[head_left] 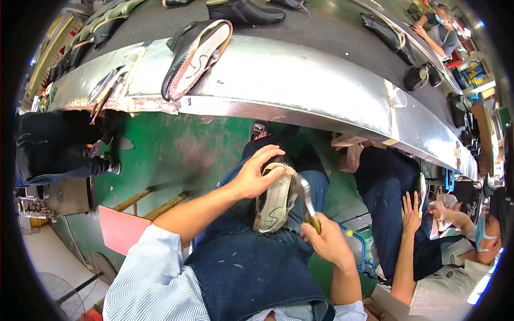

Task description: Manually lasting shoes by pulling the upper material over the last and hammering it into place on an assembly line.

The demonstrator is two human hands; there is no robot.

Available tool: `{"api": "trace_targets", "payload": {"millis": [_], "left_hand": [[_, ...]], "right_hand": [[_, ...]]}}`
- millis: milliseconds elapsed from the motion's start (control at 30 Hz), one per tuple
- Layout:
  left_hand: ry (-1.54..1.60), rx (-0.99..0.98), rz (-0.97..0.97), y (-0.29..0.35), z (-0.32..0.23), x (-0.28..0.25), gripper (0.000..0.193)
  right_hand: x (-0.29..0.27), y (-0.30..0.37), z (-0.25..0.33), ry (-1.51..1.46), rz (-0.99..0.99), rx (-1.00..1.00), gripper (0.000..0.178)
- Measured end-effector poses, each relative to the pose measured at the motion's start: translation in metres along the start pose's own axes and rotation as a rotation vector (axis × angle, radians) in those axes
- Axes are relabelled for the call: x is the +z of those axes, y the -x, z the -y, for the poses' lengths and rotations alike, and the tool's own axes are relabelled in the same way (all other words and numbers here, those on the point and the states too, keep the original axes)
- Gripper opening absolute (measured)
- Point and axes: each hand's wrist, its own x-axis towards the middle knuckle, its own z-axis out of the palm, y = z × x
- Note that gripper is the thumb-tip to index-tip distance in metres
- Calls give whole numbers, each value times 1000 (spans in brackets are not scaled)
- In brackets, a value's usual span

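A dark shoe (276,200) rests on my lap with its pale underside turned up and its toe pointing away from me. My left hand (262,174) is wrapped round the toe end, the thumb lying along the pale, pleated edge. In my right hand (326,238) is a shiny metal tool (305,192) with a bent head and a yellowish handle. Its head meets or almost meets the right side of the shoe's toe; whether they touch, I cannot tell.
Ahead runs a metal-edged bench (289,80) carrying a black ankle boot (243,12), an upturned boot (195,59) and thin long-handled tools (107,91). A pink-topped stool (123,230) stands left. A co-worker (450,262) sits close on my right.
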Motion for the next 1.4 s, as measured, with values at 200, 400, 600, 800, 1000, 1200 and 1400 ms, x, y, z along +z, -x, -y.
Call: {"api": "trace_targets", "payload": {"millis": [200,400,600,800,1000,1200,1400], "left_hand": [[-13,-3,200,-2,-1,-6,60],[42,-44,254,-1,-4,-9,65],[13,-44,325,-7,-2,-7,69],[53,-72,337,-8,-3,-3,74],[77,-79,315,0,8,-3,77],[-222,-312,305,79,-5,40,117],[-414,-135,529,57,-10,49,98]], "right_hand": [[14,-43,4,419,-226,-182,23],[17,-34,-28,-73,-285,-93,34],[23,-33,-16,42,-530,-458,44],[17,-35,0,116,-367,-335,32],[20,-46,-26,110,-67,-31,34],[33,-47,-96,-460,-580,-48,32],[38,-19,-128,-875,-547,99,31]]}}
